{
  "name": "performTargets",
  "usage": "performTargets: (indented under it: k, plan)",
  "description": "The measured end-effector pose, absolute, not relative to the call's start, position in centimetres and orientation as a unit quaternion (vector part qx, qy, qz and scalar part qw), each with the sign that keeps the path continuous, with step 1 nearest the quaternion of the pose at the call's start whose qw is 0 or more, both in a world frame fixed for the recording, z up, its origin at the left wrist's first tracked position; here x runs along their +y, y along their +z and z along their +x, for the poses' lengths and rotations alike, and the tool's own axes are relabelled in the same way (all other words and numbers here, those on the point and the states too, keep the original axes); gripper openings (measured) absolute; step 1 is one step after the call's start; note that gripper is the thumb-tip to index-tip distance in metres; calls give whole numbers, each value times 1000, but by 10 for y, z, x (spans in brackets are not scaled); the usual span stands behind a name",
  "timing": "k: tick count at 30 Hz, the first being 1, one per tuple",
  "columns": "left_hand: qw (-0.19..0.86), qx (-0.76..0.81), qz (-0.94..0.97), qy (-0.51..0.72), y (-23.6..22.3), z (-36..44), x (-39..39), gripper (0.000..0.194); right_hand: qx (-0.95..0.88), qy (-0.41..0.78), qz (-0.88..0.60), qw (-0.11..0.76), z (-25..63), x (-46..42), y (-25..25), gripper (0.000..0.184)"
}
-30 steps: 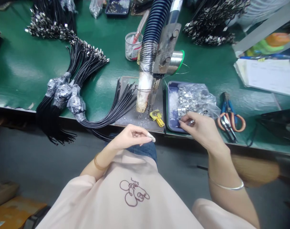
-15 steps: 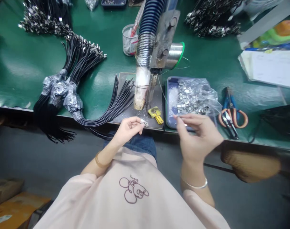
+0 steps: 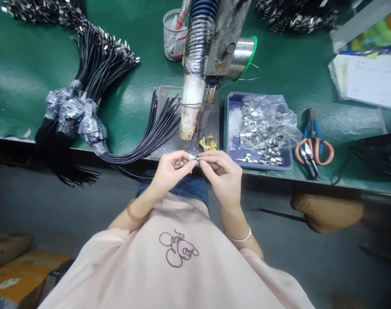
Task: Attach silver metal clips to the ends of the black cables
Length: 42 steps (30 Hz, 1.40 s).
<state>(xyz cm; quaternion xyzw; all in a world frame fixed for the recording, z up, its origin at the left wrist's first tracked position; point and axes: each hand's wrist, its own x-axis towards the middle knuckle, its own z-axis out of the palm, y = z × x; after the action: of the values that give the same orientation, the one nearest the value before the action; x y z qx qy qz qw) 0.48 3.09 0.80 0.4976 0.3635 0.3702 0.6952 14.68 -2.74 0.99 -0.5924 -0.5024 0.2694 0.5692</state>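
Note:
My left hand (image 3: 173, 171) and my right hand (image 3: 225, 175) meet at the bench's front edge, fingertips almost touching. Both are closed in a pinch around small silver metal pieces (image 3: 198, 158); their exact shape is partly hidden by the fingers. A white wrap covers a left fingertip. Just behind the fingers lies a yellow object (image 3: 209, 143) on a dark plate (image 3: 161, 148). To the right, a blue tray (image 3: 232, 150) holds loose metal clips (image 3: 272, 156) and a clear plastic bag (image 3: 266, 107) full of them.
A soldering fixture with a ducted hose (image 3: 202, 25) hangs over the plate. Behind it sit a solder wire spool (image 3: 243, 58) and a cup (image 3: 170, 40). Bundled black cables (image 3: 144, 141) lie leftward. Pliers (image 3: 311, 128) and orange-handled scissors (image 3: 324, 152) rest right of the tray.
My right hand has moved left from over the tray to meet my left hand. My left hand keeps its pinch. The view has shifted slightly.

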Motion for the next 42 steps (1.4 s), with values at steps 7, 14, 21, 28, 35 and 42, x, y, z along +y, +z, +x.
performTargets:
  k: [7, 14, 21, 28, 35, 42]
  plan:
    - [670, 354, 521, 394, 6, 4, 29, 22, -478, 309, -586, 577, 147, -26, 7, 8]
    - [612, 372, 582, 385, 10, 7, 22, 23, -519, 207, -603, 570, 140, -28, 6, 11]
    - [694, 319, 547, 343, 16, 4, 24, 38, -520, 167, -615, 569, 139, -31, 5, 8]
    - [728, 294, 525, 329, 17, 1, 27, 45, -507, 259, -600, 563, 147, -30, 10, 7]
    - [745, 303, 517, 293, 20, -1, 30, 43, -502, 305, -581, 564, 150, -30, 11, 7]
    - [742, 304, 547, 240, 20, -8, 35, 28, -490, 485, -514, 510, 169, -25, 8, 28]
